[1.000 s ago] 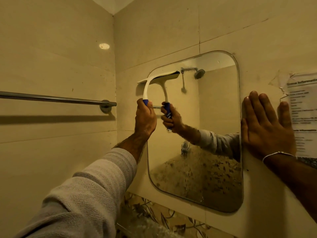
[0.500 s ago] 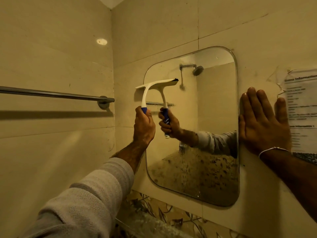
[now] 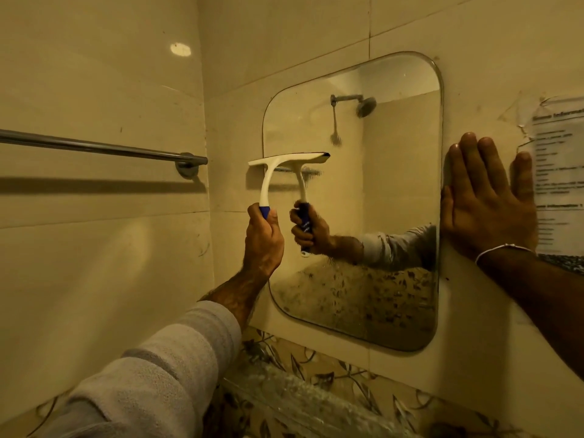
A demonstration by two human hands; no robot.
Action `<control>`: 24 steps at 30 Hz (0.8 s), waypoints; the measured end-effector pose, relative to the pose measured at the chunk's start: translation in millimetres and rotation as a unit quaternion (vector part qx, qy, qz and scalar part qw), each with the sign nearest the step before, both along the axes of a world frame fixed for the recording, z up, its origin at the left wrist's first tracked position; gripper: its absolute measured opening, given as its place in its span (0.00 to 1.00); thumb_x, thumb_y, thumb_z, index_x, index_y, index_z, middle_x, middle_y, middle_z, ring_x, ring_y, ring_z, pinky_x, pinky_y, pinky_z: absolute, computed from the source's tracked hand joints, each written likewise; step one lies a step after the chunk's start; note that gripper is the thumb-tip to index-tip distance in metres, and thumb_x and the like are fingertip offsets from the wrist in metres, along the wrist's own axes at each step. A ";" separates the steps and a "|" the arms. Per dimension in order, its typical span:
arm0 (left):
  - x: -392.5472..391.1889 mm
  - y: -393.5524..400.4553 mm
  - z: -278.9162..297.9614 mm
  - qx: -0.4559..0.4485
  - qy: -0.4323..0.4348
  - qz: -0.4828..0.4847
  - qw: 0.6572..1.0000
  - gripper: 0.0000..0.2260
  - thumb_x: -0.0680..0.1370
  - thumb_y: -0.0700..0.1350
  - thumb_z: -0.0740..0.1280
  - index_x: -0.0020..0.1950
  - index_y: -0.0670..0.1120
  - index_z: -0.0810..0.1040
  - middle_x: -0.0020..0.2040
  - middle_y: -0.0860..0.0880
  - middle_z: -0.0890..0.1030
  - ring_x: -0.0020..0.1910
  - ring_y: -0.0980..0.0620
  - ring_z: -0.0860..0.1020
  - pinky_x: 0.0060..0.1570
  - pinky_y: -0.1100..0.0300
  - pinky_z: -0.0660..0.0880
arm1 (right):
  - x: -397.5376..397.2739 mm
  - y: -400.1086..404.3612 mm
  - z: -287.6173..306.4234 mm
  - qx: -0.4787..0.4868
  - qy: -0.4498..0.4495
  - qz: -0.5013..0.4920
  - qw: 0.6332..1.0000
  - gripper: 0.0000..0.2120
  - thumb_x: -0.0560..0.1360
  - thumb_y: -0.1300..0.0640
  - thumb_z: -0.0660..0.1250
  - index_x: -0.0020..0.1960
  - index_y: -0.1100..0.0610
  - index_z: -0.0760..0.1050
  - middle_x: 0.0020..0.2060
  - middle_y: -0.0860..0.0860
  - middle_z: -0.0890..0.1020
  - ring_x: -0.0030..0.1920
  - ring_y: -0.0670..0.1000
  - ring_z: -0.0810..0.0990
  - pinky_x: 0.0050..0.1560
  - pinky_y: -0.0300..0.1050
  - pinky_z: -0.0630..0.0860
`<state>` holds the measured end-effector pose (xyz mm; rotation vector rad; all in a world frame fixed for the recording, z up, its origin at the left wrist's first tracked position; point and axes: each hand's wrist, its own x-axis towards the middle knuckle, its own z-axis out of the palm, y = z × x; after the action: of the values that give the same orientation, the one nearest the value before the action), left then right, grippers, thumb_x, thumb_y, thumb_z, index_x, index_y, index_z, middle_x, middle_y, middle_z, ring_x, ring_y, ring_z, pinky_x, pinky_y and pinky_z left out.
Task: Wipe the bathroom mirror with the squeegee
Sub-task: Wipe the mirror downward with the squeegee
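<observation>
Squeegee [image 3: 286, 159]: white T-shaped head with a curved white neck running down into a blue handle. The blade is lying level against the left part of the mirror [image 3: 379, 191], roughly halfway up its height, its left end overhanging the mirror's left edge onto the tile. Judged light and stiff in the frame, with a soft rubber edge; the blue handle is the sensible place to take hold, and even pressure along the blade looks necessary to avoid streaks. The glass is judged fragile and slick when wet, so a hard shove seems unwise.

Left hand [image 3: 264, 238]: its grip is clenched around the blue handle, fingers wrapped fully, only the top of the blue showing above the fist. A grey sleeve [image 3: 151, 368] is covering the forearm up to below the wrist.

Right hand [image 3: 486, 203]: lying flat with fingers straight, palm pressing the tiled wall just to the right of the mirror's right edge, holding nothing. A thin bracelet [image 3: 502, 248] is sitting at the wrist.

Surroundings: a paper notice [image 3: 559, 184] is stuck on the wall to the right of that hand. A metal towel rail [image 3: 101, 147] is running along the left wall. The mirror's lower part is looking hazy and spotted; a shower head is reflecting near its top.
</observation>
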<state>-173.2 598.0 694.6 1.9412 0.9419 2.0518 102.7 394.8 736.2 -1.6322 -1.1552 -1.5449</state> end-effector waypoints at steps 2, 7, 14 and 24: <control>0.1 -0.1 -9.1 -0.002 0.003 -0.005 1.000 0.12 0.83 0.49 0.57 0.61 0.42 0.64 0.38 0.45 0.74 0.31 0.51 0.73 0.29 0.58 0.73 | 0.7 -0.5 -0.1 -0.001 0.003 0.000 1.000 0.31 0.82 0.48 0.46 0.82 0.58 0.46 0.82 0.54 0.45 0.81 0.54 0.42 0.78 0.61 0.39; 1.4 -0.1 -25.8 -0.013 0.006 -0.019 1.000 0.12 0.83 0.49 0.56 0.60 0.42 0.64 0.37 0.46 0.73 0.29 0.52 0.72 0.27 0.60 0.69 | 1.3 -0.6 0.1 0.001 -0.003 -0.010 1.000 0.31 0.83 0.49 0.47 0.82 0.58 0.46 0.82 0.54 0.45 0.81 0.54 0.42 0.79 0.60 0.39; -3.9 -5.4 -48.0 -0.031 0.021 -0.030 0.999 0.14 0.82 0.50 0.56 0.62 0.42 0.63 0.42 0.44 0.75 0.33 0.54 0.74 0.31 0.64 0.69 | 0.9 0.5 -0.6 -0.008 -0.002 -0.014 1.000 0.30 0.83 0.48 0.45 0.82 0.57 0.45 0.82 0.54 0.45 0.81 0.54 0.42 0.79 0.59 0.39; -14.2 -9.4 -80.8 -0.058 0.041 -0.048 0.996 0.10 0.83 0.48 0.56 0.60 0.45 0.61 0.46 0.43 0.77 0.39 0.47 0.79 0.38 0.49 0.81 | -7.3 5.2 -7.2 0.016 0.025 -0.008 1.000 0.28 0.85 0.50 0.45 0.82 0.57 0.44 0.82 0.54 0.45 0.81 0.54 0.43 0.77 0.52 0.32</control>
<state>-187.4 588.6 613.8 1.9823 0.9437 1.8367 95.3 400.0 728.9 -1.6539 -1.0884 -1.5151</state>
